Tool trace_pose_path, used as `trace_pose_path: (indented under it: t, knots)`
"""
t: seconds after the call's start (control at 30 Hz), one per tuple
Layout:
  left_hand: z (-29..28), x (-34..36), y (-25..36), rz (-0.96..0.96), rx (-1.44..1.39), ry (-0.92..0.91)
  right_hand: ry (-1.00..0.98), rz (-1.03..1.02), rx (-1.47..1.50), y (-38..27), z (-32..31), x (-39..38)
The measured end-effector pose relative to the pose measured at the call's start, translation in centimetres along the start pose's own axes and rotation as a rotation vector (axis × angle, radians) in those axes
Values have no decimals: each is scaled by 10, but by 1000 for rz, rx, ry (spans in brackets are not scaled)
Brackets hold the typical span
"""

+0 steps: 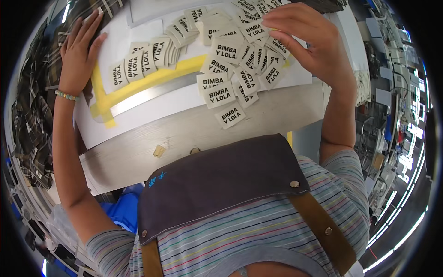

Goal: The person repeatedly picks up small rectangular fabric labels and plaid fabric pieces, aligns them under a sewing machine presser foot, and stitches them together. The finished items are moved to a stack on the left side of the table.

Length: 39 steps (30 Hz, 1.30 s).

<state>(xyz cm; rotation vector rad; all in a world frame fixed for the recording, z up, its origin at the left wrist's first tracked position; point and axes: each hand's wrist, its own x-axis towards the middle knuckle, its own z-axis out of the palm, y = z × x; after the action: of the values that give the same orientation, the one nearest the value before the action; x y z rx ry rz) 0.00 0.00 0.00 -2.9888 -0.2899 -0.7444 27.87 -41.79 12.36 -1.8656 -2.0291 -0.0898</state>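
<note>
The left hand lies on dark plaid cloth beside a white sheet, its grip spread. On that sheet, cream labels with bold black print lie in an overlapping, fanned row; farther right they form a loose heap, turned every way, some lying past the sheet's near edge on the desk. The right hand is at the heap's far right side, thumb and fingertips close together; whether its grip pinches a label, I cannot tell. Yellow tape runs down the sheet's left and across it, beside a shiny strip. The desk is pale grey, with a small tan scrap on it. To the right stretches a workroom with bright strip lights. Low at left, blue plastic shows; what it holds is hidden.
</note>
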Motion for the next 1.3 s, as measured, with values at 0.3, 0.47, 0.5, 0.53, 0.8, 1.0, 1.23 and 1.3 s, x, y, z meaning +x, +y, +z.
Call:
trace_pose_path:
  t: [0.3,0.47,0.5,0.53,0.8,1.0,1.23,1.3]
  knots:
    - [-5,-46,-93,-113,147,-76,-40,-272,189,-51,28,-30]
    - [-29,-43,-64,3,287,36,-66,-439,44,-76,68,-56]
    - [-42,-36,-43,37,285,80,-78,-450,20,-77,73,-58]
    - [-53,-24,-13,83,238,116,-90,-454,-9,-78,77,-59]
    - [-72,3,206,364,-377,-176,89,-353,102,-77,63,-58]
    - [-48,8,251,263,-558,-219,245,-42,-261,-53,47,-64]
    - [-19,31,255,200,-400,-179,-22,171,-99,-41,76,-53]
    - [-16,40,250,176,-349,-184,-100,181,-23,-30,72,-44]
